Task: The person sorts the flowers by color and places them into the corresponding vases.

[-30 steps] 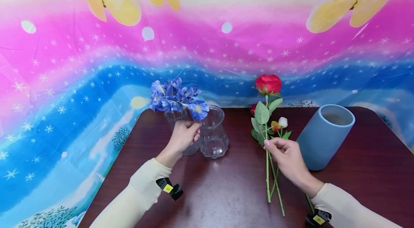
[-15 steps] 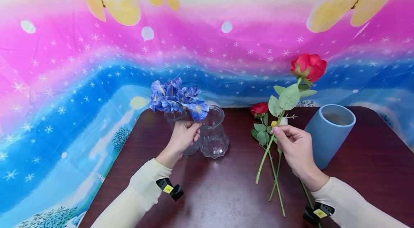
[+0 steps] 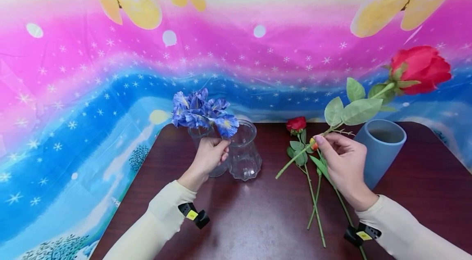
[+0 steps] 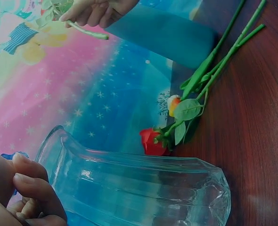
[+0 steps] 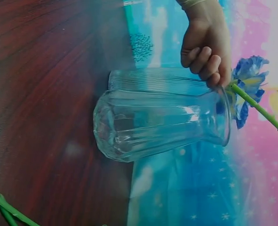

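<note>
Two glass vases (image 3: 245, 163) stand upright, blue flowers (image 3: 200, 112) above one.

Pink-and-blue snowflake backdrop (image 3: 236, 53) behind dark wooden table (image 3: 258, 219)

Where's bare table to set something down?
Bare tabletop: the middle, between the flared glass vase and the lying flower stems; also between the blue vase and right sleeve. Crowded: left, with the second glass vase, left hand and blue flowers; and among stems under the right hand.

R fingers (image 3: 340, 141) pinch 1 red rose (image 3: 422, 69) — L fingers (image 3: 222, 147) at blue flwrs (image 3: 199, 110).
</note>
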Tool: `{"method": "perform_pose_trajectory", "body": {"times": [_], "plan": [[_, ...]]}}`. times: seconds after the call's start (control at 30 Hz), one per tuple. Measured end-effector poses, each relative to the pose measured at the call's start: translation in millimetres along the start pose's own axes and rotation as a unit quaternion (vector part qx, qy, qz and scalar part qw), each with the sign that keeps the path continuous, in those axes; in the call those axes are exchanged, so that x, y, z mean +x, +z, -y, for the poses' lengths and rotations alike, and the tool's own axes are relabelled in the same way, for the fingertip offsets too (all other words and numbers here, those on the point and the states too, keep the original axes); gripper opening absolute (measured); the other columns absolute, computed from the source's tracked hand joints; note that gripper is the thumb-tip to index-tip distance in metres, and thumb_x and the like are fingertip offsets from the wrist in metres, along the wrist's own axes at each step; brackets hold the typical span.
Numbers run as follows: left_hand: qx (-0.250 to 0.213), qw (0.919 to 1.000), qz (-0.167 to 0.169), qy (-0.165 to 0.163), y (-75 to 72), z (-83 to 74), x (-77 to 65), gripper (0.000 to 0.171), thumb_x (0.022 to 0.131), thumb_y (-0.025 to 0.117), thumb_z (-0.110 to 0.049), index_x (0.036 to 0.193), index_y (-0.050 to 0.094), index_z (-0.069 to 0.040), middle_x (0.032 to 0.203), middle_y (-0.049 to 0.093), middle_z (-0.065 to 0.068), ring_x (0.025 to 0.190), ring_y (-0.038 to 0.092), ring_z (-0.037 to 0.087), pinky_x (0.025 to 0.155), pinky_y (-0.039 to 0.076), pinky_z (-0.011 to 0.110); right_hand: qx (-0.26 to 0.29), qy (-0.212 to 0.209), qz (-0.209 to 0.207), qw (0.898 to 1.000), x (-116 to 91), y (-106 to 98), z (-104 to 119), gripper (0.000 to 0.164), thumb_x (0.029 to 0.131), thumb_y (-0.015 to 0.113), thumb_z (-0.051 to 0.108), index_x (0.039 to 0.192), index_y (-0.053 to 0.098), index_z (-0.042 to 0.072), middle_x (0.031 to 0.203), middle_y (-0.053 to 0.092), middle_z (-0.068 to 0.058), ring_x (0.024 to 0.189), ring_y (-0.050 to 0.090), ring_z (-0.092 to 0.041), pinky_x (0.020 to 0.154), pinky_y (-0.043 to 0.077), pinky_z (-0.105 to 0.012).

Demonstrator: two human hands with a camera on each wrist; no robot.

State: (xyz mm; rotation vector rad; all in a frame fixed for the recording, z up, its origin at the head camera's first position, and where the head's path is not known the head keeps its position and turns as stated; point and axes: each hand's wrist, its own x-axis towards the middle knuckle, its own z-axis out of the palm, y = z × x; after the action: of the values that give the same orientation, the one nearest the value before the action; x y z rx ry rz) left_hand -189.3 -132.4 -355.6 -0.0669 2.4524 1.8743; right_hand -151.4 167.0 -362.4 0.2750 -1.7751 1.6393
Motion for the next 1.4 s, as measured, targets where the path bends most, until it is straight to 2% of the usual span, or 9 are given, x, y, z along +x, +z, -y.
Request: {"method": "perform_pose_trajectory", "body": {"times": [0.13, 0.3, 0.57, 0.77, 1.13, 1.4], "plan": [[0.001, 1.0, 0.002, 0.002, -0.1, 1.2, 0.8, 0.032, 0.098, 0.056, -0.016, 0.072, 0.058, 0.002, 0.047, 0.048, -0.007, 0.042, 0.04, 0.005, 0.042, 0.033, 0.017, 0.025, -0.024, -0.007, 0.999, 5.6, 2.6, 2.4, 0.004, 0.085, 0.07, -0.01, 0.081, 0.072, -0.009, 0.061, 0.062, 0.01, 0.05, 0.045, -0.001, 0.046, 0.029, -0.022], [0.002, 1.0, 0.002, -0.001, -0.5, 0.8, 0.5, 0.033, 0.099, 0.056, -0.018, 0.071, 0.059, 0.0, 0.047, 0.049, -0.006, 0.042, 0.041, 0.005, 0.042, 0.034, 0.018, 0.031, -0.042, -0.018, 0.998, 13.1, 6.9, 11.6, 0.008, 0.085, 0.071, -0.01, 0.079, 0.073, -0.004, 0.057, 0.058, 0.013, 0.048, 0.044, 0.0, 0.048, 0.031, -0.019], [0.001, 1.0, 0.002, -0.004, 0.2, 0.8, 1.9, 0.033, 0.1, 0.056, -0.018, 0.074, 0.059, 0.003, 0.048, 0.049, -0.006, 0.043, 0.041, 0.005, 0.043, 0.034, 0.018, -0.012, -0.075, 0.002, 0.997, 27.3, 15.7, 21.7, 0.006, 0.088, 0.071, -0.005, 0.087, 0.074, -0.009, 0.057, 0.054, 0.013, 0.049, 0.041, -0.003, 0.05, 0.032, -0.022], [0.002, 1.0, 0.005, -0.008, 0.3, 1.6, 2.4, 0.033, 0.1, 0.055, -0.018, 0.075, 0.06, 0.003, 0.049, 0.049, -0.006, 0.044, 0.042, 0.004, 0.043, 0.034, 0.018, -0.003, -0.077, 0.015, 0.997, 36.1, 25.1, 24.5, 0.007, 0.09, 0.069, -0.004, 0.088, 0.075, -0.008, 0.056, 0.048, 0.012, 0.046, 0.035, -0.005, 0.049, 0.028, -0.024], [-0.004, 0.9999, 0.0, -0.011, -0.6, 1.3, 1.6, 0.033, 0.099, 0.056, -0.018, 0.074, 0.059, 0.003, 0.048, 0.049, -0.006, 0.043, 0.043, 0.004, 0.042, 0.034, 0.018, 0.025, -0.089, 0.02, 0.996, 50.8, 51.6, 28.0, 0.013, 0.092, 0.069, 0.0, 0.086, 0.073, -0.011, 0.056, 0.047, 0.014, 0.046, 0.034, -0.004, 0.048, 0.026, -0.025], [-0.003, 1.0, 0.002, -0.007, -0.5, 3.1, 3.0, 0.033, 0.1, 0.057, -0.019, 0.073, 0.059, 0.001, 0.049, 0.05, -0.006, 0.043, 0.042, 0.003, 0.042, 0.034, 0.018, 0.027, -0.055, 0.03, 0.998, 56.1, 71.8, 23.4, 0.012, 0.091, 0.072, 0.002, 0.09, 0.076, -0.009, 0.056, 0.052, 0.016, 0.047, 0.041, 0.0, 0.047, 0.033, -0.019]]}}
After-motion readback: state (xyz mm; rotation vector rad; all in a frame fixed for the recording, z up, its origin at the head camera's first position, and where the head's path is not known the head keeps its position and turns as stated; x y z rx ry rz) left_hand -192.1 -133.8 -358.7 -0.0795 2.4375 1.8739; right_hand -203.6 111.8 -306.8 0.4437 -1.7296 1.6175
